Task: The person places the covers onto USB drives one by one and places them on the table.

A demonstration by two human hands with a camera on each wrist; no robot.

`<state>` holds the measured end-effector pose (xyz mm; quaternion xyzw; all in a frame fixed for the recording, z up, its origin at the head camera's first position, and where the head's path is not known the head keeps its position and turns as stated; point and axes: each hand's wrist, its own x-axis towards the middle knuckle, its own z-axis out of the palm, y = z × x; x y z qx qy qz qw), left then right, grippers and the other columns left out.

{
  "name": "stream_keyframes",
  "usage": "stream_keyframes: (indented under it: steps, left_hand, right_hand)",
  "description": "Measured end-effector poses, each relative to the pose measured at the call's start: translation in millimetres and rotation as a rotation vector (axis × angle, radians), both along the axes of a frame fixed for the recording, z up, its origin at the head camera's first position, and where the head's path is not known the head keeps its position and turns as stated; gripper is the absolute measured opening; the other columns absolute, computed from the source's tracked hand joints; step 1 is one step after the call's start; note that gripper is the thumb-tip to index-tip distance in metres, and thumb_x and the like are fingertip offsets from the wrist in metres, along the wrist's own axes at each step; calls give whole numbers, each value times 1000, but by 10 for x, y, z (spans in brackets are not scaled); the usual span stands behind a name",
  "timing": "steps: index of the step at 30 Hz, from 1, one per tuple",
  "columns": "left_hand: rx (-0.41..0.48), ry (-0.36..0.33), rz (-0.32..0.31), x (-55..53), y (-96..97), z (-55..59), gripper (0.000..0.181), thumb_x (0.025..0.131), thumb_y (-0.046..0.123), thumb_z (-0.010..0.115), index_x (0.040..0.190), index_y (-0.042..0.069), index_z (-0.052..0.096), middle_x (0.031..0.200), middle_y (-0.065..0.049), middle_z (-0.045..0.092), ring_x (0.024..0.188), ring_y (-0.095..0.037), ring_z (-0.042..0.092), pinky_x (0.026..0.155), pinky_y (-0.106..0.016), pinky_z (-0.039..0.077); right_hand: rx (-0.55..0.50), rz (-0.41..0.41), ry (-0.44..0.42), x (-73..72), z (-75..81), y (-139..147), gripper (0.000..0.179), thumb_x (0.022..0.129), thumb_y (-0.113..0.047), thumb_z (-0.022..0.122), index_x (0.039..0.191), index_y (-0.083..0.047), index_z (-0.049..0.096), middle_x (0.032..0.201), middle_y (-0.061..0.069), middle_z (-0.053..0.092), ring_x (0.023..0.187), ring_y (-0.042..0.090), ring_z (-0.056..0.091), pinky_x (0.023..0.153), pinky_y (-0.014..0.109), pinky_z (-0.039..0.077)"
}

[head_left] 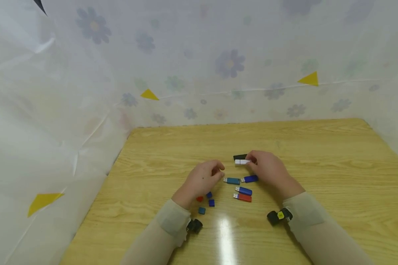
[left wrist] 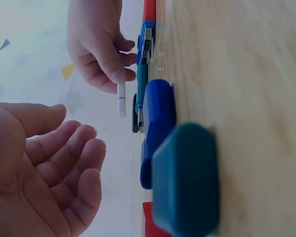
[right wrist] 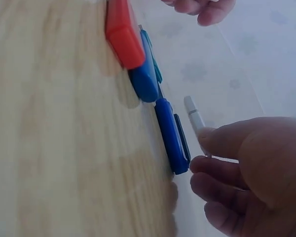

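we're pinching a slim, capped white usb stick [head_left: 241, 162] in our right hand [head_left: 269, 169], our left hand [head_left: 201, 178] hanging loosely parted.

No words, numbers or brand names can be read here. Any marks on the small, flat, white plastic USB stick [head_left: 240, 162], the flat teal plastic USB stick [head_left: 233, 181] or the long red plastic USB stick [head_left: 244, 198] are too tiny or blurry to read. The little yellow patch [head_left: 280, 215] on the black gadget [head_left: 272, 218] at the right wrist is too small to read, too.
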<state>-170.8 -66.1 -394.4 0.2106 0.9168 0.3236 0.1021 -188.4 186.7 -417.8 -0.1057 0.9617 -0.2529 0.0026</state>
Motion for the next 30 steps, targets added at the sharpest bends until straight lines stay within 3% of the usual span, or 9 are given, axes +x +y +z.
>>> stream_keyframes:
  steps: [5,12,21,26,30]
  left_hand:
    - [7,-14,4,2,-6,-20,23,104,31,61,122,18,68,95,13,63,80,-9,57,72,-33,50]
    - [5,-23,5,1,3,-31,23,104,31,61,121,18,69,94,14,64,79,-9,59,71,-34,50]
    - [-27,-22,-5,-9,-18,-10,22,104,31,60,119,18,69,97,12,64,81,-8,58,73,-33,50]
    - [-72,-27,6,-2,-51,31,19,104,32,61,116,20,69,99,11,64,82,-9,58,73,-33,51]
    - [-125,-35,-26,-7,-101,34,12,102,32,64,105,21,69,93,11,64,77,-9,58,70,-32,50]
  right_hand:
    - [47,28,-45,-80,-36,31,18,98,-26,66,112,-15,67,79,-1,59,64,18,51,59,35,42]
    - [54,23,-57,-149,-81,28,20,99,-25,65,115,-13,67,84,-1,63,67,17,54,64,37,45]
    - [-44,-8,-58,-130,-137,82,27,99,-25,63,122,-12,63,93,4,68,71,19,58,70,40,49]
    - [-109,-17,-34,-85,-177,120,22,101,-28,62,119,-16,64,83,1,64,65,19,54,63,37,45]
    - [-139,-17,4,-54,-173,110,18,101,-28,62,116,-17,65,77,0,59,62,18,51,59,35,42]
